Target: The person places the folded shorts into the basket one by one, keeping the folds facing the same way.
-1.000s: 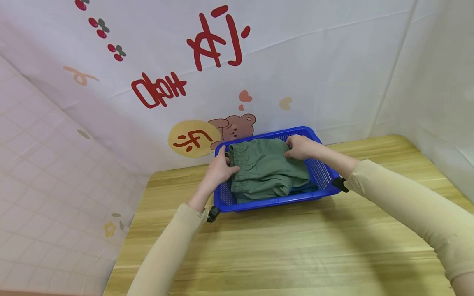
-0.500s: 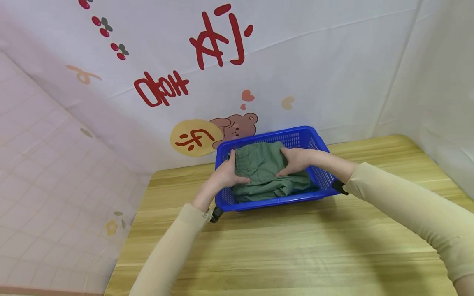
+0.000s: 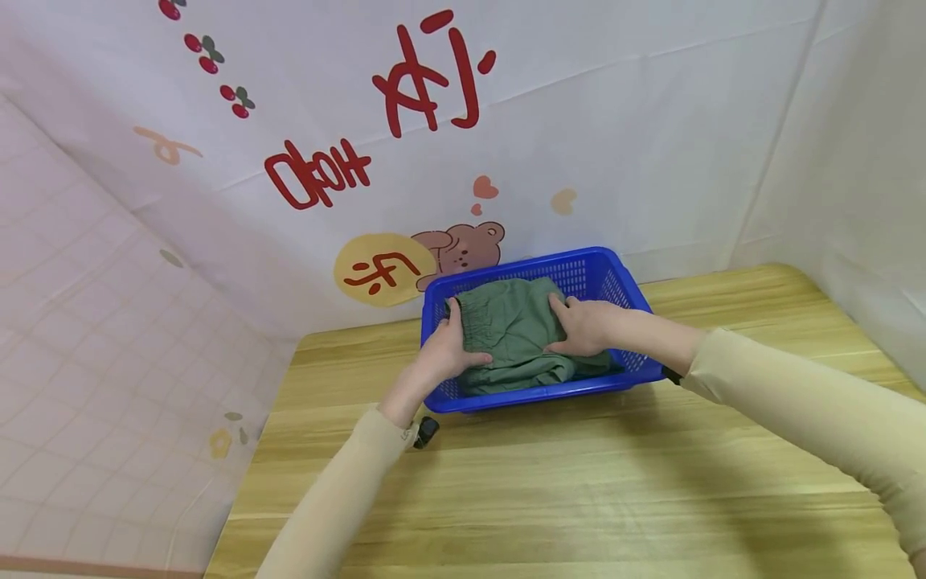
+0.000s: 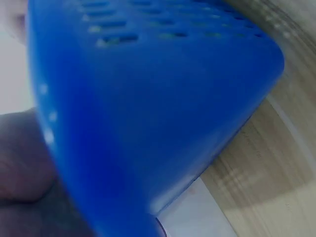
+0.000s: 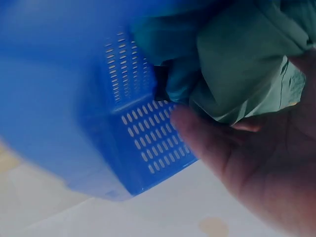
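Note:
Folded green elastic-waist pants (image 3: 517, 322) lie in a blue perforated plastic basket (image 3: 538, 394). My left hand (image 3: 443, 352) rests on their gathered waistband at the left side, thumb and forefinger spread apart. At the right edge of the pants my right hand (image 3: 589, 326) touches the fabric, its thumb and fingers extended. The right wrist view shows a finger stretched out beside the green cloth and darker teal fabric (image 5: 165, 37) under it. In the left wrist view the basket wall (image 4: 163, 94) hides most of the left hand's work.
The basket stands toward the back of a wooden table (image 3: 564, 482). Behind it hangs a white printed sheet (image 3: 637, 145) with red characters and a bear. Pale sheeting (image 3: 854, 177) closes off the right side.
Both hands have moved inward over the pants, which now lie narrower in the basket, away from its right wall. In the last half second the right hand has shifted slightly rightward.

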Motion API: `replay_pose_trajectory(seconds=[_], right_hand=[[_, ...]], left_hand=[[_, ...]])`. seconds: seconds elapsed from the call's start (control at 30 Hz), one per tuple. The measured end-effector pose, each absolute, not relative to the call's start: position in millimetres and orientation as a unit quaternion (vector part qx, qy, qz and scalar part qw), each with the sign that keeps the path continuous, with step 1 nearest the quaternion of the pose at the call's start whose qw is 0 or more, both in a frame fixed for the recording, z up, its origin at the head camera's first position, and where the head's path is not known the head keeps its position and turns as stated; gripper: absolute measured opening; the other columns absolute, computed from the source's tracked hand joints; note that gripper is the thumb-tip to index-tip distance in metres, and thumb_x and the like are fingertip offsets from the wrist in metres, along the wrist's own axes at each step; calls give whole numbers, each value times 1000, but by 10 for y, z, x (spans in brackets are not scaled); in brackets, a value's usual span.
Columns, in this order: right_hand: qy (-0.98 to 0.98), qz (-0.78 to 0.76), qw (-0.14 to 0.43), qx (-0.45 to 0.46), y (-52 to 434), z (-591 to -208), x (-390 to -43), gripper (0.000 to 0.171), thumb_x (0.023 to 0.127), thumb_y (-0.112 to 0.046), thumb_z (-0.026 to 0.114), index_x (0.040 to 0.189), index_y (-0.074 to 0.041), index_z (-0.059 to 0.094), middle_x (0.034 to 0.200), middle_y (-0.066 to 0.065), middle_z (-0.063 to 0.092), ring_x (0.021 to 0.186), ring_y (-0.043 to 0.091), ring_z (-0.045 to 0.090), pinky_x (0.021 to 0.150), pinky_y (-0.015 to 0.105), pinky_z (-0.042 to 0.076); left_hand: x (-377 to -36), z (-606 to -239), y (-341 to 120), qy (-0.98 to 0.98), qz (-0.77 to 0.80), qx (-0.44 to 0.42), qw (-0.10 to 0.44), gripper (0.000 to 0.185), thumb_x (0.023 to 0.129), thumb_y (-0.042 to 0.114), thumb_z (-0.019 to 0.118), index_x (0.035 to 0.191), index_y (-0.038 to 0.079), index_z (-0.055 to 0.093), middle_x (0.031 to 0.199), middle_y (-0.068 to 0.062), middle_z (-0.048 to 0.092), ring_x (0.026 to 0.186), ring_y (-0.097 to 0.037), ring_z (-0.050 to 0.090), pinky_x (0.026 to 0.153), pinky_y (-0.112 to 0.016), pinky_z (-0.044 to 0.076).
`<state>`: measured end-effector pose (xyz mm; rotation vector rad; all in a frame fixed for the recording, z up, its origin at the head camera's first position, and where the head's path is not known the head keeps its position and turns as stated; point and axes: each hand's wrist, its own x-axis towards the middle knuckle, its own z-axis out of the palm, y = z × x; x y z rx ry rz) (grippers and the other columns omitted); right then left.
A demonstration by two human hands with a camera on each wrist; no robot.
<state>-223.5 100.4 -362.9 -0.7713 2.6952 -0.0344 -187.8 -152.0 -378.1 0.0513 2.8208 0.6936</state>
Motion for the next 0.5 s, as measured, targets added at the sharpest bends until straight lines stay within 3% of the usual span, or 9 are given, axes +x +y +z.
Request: replay_pose_trajectory(seconds=[0.1,0.2,0.5], right_hand=[[954,13,98,-283,1078,-3666,-2145,89,105,-58,54,163,4,29,154,36,50,135,52,58,104,59,56],[955,7,50,-291,1183,-3700,-2068,84,105,-59,52,163,0,34,154,34,51,138,52,56,106,61,55],[958,-50,12,-281,1521,-3785,-1950,87,104,-63,52,165,-6,31,167,30,36,157,52,31,123,70,32]], left_hand=[[-1799,-3817,-1529,970,230,41,63,114,94,38,80,169,4,1,170,-32,25,154,-49,39,124,-56,41],[-1718,-3843,-1547,975,215,62,20,105,96,37,78,169,4,10,172,-31,23,158,-51,29,127,-58,35],[-1495,-3911,-1714,960,270,74,-18,93,101,46,68,169,8,17,176,-26,14,165,-47,8,132,-63,22]])
